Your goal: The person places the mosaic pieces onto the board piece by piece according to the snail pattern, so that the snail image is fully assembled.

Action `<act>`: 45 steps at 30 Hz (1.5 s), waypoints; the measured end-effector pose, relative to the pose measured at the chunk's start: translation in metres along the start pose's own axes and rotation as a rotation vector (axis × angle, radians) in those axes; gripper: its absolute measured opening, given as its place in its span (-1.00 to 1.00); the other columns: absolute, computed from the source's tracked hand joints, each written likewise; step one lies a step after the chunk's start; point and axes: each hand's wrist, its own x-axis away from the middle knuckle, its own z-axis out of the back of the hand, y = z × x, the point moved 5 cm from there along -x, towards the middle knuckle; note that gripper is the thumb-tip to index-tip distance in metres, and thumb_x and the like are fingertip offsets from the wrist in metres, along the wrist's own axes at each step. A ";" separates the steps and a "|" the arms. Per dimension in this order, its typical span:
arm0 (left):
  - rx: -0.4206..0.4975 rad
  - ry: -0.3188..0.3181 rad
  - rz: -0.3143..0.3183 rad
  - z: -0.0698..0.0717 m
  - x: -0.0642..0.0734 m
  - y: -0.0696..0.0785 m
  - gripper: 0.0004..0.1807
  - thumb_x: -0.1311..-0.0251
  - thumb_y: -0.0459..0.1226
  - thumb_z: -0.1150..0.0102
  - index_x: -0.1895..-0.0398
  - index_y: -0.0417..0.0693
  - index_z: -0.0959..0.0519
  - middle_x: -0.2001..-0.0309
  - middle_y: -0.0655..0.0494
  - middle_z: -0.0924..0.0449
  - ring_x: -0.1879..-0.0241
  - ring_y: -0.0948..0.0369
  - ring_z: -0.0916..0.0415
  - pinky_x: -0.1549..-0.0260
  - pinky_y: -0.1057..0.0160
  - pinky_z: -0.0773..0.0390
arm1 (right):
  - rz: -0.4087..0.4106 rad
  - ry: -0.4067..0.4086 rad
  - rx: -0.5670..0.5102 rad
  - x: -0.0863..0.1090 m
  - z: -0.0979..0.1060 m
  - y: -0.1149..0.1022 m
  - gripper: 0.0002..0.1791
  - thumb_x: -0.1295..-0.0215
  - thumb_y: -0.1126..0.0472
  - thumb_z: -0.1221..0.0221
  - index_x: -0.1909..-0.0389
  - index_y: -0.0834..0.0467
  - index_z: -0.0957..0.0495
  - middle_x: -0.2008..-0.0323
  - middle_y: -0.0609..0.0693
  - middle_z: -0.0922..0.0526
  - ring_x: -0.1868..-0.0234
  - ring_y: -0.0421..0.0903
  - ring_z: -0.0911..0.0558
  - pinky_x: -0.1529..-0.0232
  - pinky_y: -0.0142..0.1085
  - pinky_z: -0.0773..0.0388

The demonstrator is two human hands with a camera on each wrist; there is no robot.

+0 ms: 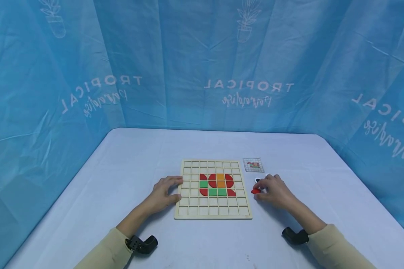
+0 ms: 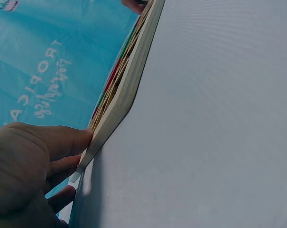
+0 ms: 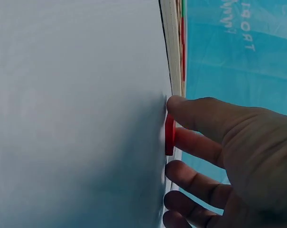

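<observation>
A wooden grid board [image 1: 213, 212] lies on the table, with red, green and orange pieces set in a pattern near its middle. My left hand [image 1: 162, 194] is at the board's left edge, thumb and fingertips touching the rim, as the left wrist view also shows along the board's side [image 2: 118, 107]. Right of the board, my right hand [image 1: 275, 191] pinches a red piece [image 1: 255, 191] low at the table surface. From the right wrist, the red piece [image 3: 170, 135] shows between thumb and index finger, while the other fingers spread below.
A small pattern card [image 1: 253, 165] lies beyond the board's upper right corner. A round white piece with a dark centre [image 1: 257, 180] sits just past my right fingers, another partly hidden behind them. Blue printed curtains [image 1: 202, 67] surround the white table [image 1: 148, 149].
</observation>
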 end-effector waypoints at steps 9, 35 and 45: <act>-0.001 -0.006 0.000 0.000 0.000 0.001 -0.45 -0.06 -0.30 -0.27 -0.19 -0.11 -0.44 -0.33 0.06 -0.31 -0.38 -0.01 -0.09 -0.37 -0.15 0.11 | -0.021 0.044 0.028 0.004 0.003 0.005 -0.73 0.06 0.11 -0.40 0.27 0.03 -0.68 0.24 0.00 -0.60 0.15 -0.04 -0.38 0.26 -0.24 -0.34; -0.001 -0.009 -0.021 0.000 0.002 0.002 -0.45 -0.06 -0.29 -0.26 -0.19 -0.14 -0.44 -0.33 0.04 -0.32 -0.37 -0.03 -0.10 -0.36 -0.16 0.11 | 0.177 0.040 -0.046 -0.056 -0.011 -0.110 -0.74 -0.03 0.04 -0.36 0.23 -0.02 -0.67 0.25 -0.07 -0.58 0.17 -0.12 -0.38 0.20 -0.26 -0.40; 0.006 -0.019 0.007 0.001 0.001 0.001 -0.46 -0.08 -0.30 -0.25 -0.20 -0.08 -0.44 -0.35 0.10 -0.29 -0.38 0.00 -0.07 -0.36 -0.19 0.08 | 0.227 -0.055 -0.085 -0.089 -0.037 -0.153 -0.75 -0.12 0.02 -0.29 0.17 -0.02 -0.66 0.20 -0.07 -0.59 0.16 -0.11 -0.39 0.17 -0.26 -0.41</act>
